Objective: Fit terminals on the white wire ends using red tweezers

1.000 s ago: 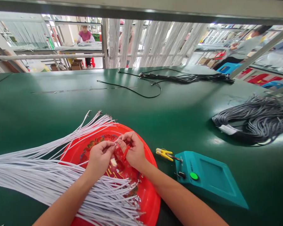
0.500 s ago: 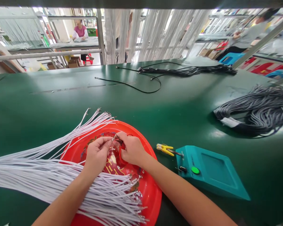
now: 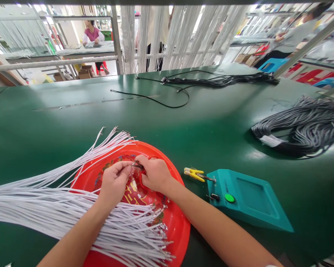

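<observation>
Over a red tray [image 3: 178, 218] with a printed pattern, both hands meet. My left hand [image 3: 114, 181] pinches the end of a white cable [image 3: 96, 191] between thumb and fingers. My right hand [image 3: 157, 173] is closed round red-handled scissors [image 3: 141, 180]; their dark blades point left at the cable end by my left fingertips. A large bundle of white cables [image 3: 128, 226] lies across the tray under my left forearm, with its ends to the right. Another white bunch [image 3: 100, 155] rests over the tray's far left rim.
Right of the tray is a teal device [image 3: 247, 198] with a green button and a yellow clip [image 3: 194, 173]. Black cables [image 3: 211, 81] lie farther back, and a grey cable coil [image 3: 300, 128] at the right. A person [image 3: 93, 35] sits beyond the green table [image 3: 86, 118].
Both hands stay almost in place at the cable end, with the right hand's scissors shifting only slightly. The seated person at the back left has turned their head.
</observation>
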The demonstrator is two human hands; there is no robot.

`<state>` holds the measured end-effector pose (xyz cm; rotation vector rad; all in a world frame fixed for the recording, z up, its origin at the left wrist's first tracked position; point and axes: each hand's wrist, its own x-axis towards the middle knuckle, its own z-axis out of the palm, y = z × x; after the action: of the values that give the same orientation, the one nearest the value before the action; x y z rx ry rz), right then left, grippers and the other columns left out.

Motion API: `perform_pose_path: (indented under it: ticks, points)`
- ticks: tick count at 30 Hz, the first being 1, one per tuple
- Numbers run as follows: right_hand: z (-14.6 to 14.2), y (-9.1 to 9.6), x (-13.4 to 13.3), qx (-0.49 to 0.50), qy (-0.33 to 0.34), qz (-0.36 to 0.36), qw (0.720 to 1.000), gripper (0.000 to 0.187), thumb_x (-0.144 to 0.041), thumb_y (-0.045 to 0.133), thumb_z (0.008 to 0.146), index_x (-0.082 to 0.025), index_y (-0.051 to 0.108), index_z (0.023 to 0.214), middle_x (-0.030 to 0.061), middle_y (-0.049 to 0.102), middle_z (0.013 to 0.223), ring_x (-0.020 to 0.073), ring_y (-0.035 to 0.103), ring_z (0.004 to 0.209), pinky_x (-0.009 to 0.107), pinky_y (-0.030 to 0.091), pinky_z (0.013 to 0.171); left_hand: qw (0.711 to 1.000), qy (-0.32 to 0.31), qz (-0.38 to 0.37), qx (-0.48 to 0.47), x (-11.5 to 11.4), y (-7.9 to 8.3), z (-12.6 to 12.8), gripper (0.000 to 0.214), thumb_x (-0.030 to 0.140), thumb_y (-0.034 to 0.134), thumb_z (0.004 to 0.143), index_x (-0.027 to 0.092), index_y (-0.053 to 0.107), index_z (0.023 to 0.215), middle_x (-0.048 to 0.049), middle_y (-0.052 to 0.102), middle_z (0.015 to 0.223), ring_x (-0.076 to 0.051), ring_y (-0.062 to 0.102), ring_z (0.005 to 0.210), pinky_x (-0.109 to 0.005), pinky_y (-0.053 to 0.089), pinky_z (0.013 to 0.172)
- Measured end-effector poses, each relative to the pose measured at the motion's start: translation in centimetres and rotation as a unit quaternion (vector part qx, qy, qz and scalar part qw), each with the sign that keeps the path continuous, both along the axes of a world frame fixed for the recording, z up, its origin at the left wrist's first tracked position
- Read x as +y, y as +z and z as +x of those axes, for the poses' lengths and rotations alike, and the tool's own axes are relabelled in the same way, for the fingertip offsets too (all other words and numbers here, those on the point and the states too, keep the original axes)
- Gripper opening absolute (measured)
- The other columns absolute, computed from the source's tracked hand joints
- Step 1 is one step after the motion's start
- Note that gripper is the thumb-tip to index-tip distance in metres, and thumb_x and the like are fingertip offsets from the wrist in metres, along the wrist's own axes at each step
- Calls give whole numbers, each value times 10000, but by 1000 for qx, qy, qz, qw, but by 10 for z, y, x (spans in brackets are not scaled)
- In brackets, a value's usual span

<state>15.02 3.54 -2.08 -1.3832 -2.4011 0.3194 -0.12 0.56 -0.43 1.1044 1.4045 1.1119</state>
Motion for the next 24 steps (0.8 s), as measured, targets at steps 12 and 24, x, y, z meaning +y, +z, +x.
perform_pose_path:
  ticks: [12,24]
  points:
    - [1,5,-1,-50,28,-21,998,221,-149,412,795,-180,483,1002,41,635,707,183,576,623,254,276,535,997,-16,34,61,-1,3,-2,229,310,599,723,127,688,827,-47,675,711,-153,590,646,-247,477,619]
    - [-1,3,-1,-70,22,-12,997,211,-125,435,824,-167,498,1021,56,653,691,200,611,616,259,262,512,992,4,58,110,-1,4,-2,178,269,592,714,146,697,787,-35,693,726,-153,610,677,-238,471,654]
